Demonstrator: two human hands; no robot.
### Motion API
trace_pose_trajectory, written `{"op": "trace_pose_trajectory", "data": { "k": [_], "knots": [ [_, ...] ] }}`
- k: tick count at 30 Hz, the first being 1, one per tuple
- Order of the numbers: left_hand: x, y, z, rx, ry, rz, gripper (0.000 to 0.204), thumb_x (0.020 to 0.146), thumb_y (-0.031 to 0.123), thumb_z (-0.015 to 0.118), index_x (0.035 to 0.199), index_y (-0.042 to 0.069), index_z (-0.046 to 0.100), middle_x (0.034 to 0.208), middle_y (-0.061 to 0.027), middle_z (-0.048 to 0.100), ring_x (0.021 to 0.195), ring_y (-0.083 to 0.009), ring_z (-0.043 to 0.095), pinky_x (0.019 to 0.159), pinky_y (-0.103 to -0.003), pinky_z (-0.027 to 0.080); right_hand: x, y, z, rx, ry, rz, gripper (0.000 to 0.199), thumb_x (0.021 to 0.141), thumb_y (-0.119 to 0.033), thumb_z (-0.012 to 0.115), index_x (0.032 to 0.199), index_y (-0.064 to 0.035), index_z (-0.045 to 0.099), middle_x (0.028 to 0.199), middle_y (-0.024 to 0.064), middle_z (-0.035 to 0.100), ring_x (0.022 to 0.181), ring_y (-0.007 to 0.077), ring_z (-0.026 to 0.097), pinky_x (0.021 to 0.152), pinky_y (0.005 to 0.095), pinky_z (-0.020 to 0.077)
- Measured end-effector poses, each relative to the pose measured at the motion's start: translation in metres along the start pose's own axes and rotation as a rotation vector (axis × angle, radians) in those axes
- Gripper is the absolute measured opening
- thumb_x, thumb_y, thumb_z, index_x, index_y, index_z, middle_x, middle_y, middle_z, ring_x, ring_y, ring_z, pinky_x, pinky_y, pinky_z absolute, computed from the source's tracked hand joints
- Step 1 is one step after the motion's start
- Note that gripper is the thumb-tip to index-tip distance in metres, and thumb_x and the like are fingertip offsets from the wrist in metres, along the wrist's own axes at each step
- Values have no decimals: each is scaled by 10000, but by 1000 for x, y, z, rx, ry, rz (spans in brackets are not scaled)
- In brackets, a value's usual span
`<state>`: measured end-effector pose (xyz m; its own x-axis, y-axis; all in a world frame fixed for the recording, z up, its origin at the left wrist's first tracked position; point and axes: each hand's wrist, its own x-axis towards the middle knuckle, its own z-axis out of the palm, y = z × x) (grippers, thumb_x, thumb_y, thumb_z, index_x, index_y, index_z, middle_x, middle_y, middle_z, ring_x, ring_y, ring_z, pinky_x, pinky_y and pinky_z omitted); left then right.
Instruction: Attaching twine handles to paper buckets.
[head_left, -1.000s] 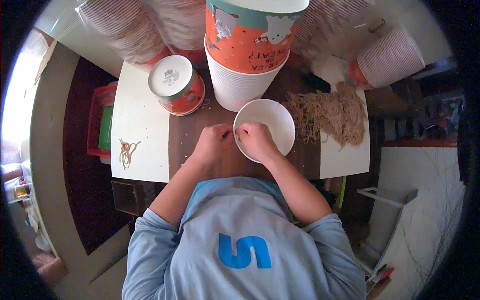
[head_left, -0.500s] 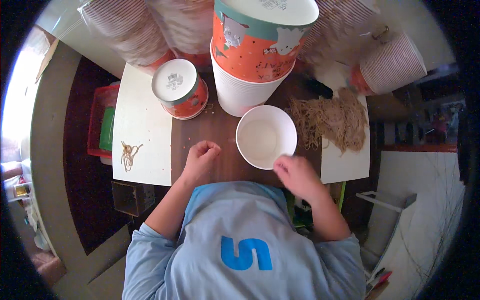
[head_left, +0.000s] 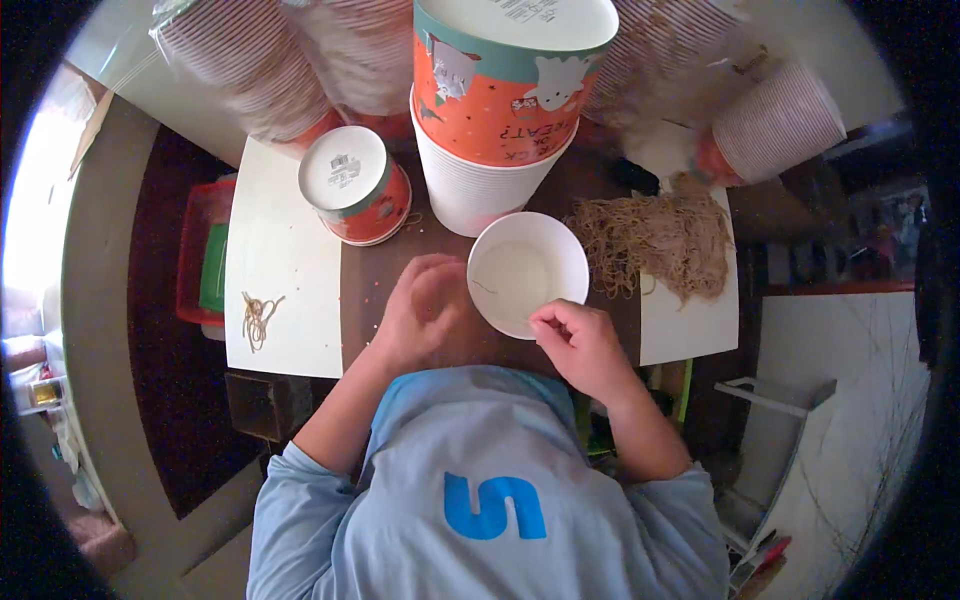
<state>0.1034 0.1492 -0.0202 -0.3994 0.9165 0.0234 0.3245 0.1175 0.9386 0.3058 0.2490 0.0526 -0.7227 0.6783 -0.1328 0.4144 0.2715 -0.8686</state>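
Note:
A white paper tub (head_left: 528, 262) stands mouth toward me on the dark middle of the table. A short piece of thin string (head_left: 484, 287) shows against its inner left wall. My right hand (head_left: 583, 345) is at the tub's near right rim, thumb and forefinger pinched together; what is between them is too small to make out. Close by the tub's left side, my left hand (head_left: 424, 312) has its fingers bent and smeared by motion, so its grip is unclear.
Behind the tub rises a tall stack of orange-and-green printed tubs (head_left: 510, 110); a shorter upside-down stack (head_left: 348, 185) sits left of it. Brown strings (head_left: 660, 240) lie in a heap on the right, with a few cut strings (head_left: 258, 320) on the left. Bagged tubs (head_left: 240, 75) line the back.
My left hand has moved right and slightly up, close to the tub. My right hand has shifted slightly left along the rim. A string now shows inside the tub.

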Motion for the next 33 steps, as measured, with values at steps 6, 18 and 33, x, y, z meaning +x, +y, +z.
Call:
{"op": "trace_pose_trajectory", "data": {
  "k": [6, 18, 33],
  "knots": [
    [12, 59, 4, -16, -361, 525, 155, 814, 86, 592, 959, 40, 622, 902, -115, 609, 893, -279, 567, 817, -384, 434, 0, -32, -23, 155, -65, -26, 65, 832, -65, 594, 850, -2, 600, 731, 47, 623, 626, 66, 560, 542, 226, 446],
    [-29, 36, -29, -428, -542, -144, 172, 901, 140, 541, 890, 0, 641, 789, -39, 609, 741, -113, 563, 678, -255, 462, -19, -7, -79, -11, -283, -18, 32, 755, -64, 590, 753, -32, 589, 631, 27, 571, 584, 120, 536, 544, 253, 421],
    [-27, 58, -21, -502, -667, -475, 151, 866, 84, 525, 893, -4, 645, 791, -53, 636, 708, -98, 560, 655, -238, 442, -7, -20, 22, 439, -358, -22, 395, 768, -11, 650, 1144, -16, 531, 937, 90, 633, 802, 148, 623, 681, 253, 498]
  ]
}}
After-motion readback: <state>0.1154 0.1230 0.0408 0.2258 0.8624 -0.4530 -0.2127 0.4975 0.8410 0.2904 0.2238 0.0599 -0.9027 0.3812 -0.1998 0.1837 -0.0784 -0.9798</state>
